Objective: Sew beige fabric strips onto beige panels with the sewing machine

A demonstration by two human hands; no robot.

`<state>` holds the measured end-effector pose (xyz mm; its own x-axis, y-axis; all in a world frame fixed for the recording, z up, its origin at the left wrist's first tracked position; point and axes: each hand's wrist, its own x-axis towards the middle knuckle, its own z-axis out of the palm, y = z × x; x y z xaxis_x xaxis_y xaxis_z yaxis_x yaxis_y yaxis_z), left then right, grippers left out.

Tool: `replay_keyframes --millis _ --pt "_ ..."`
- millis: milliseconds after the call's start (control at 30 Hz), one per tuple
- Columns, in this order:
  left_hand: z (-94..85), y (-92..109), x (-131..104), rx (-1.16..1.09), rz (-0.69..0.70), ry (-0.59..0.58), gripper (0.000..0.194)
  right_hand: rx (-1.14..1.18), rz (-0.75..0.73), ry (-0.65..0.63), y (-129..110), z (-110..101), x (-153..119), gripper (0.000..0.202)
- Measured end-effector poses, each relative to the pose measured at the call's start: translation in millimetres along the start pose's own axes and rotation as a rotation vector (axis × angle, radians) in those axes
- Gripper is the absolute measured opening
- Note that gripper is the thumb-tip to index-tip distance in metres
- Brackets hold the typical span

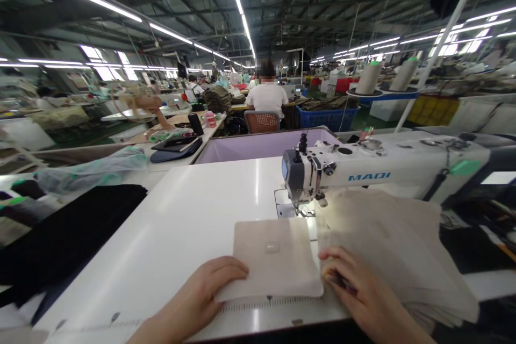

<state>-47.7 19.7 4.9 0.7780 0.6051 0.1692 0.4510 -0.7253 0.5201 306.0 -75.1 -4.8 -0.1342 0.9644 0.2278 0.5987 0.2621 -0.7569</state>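
Note:
A beige fabric panel (272, 269) with a small pale label (272, 247) lies on the white table, its far edge close to the needle area of the sewing machine (306, 177). My left hand (212, 282) rests on the panel's left side, fingers laid flat over its edge. At the right edge is my right hand (355, 285), its fingers curled round a small dark tool (344, 283), mostly hidden in the palm. More beige fabric (387, 242) is spread and layered to the right, under the machine's arm and beside my right hand.
A measuring scale (253, 305) runs along the table's front. Black fabric (76, 231) lies at the left. Behind the table stands a lilac-lined bin (245, 148). Thread cones (367, 78) stand at the back right. A person (267, 94) sits ahead, facing away.

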Motion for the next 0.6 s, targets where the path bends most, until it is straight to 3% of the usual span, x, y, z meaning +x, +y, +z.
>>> replay_keyframes --millis 67,133,233,333,433,533,600 --pt "1.2 4 9 -0.074 -0.134 0.001 0.034 0.031 0.004 -0.014 -1 2 2 0.018" --pt "1.9 5 24 -0.087 -0.294 0.081 0.026 0.114 0.061 -0.013 -3 6 11 0.023" --pt "6.1 2 50 -0.035 -0.478 0.180 0.031 0.218 0.252 0.133 -3 18 32 0.033" --pt "11.4 -3 66 0.000 -0.547 0.191 0.028 0.302 0.388 0.282 -3 34 49 0.046" --pt "14.9 -1 69 -0.015 -0.581 0.172 0.026 0.417 0.374 0.284 -1 48 49 0.064" --pt "19.0 8 61 -0.071 -0.601 0.155 0.026 0.425 0.343 0.293 6 54 34 0.045" --pt "23.3 17 54 -0.113 -0.628 0.147 0.027 0.277 0.327 0.229 13 53 23 0.023"
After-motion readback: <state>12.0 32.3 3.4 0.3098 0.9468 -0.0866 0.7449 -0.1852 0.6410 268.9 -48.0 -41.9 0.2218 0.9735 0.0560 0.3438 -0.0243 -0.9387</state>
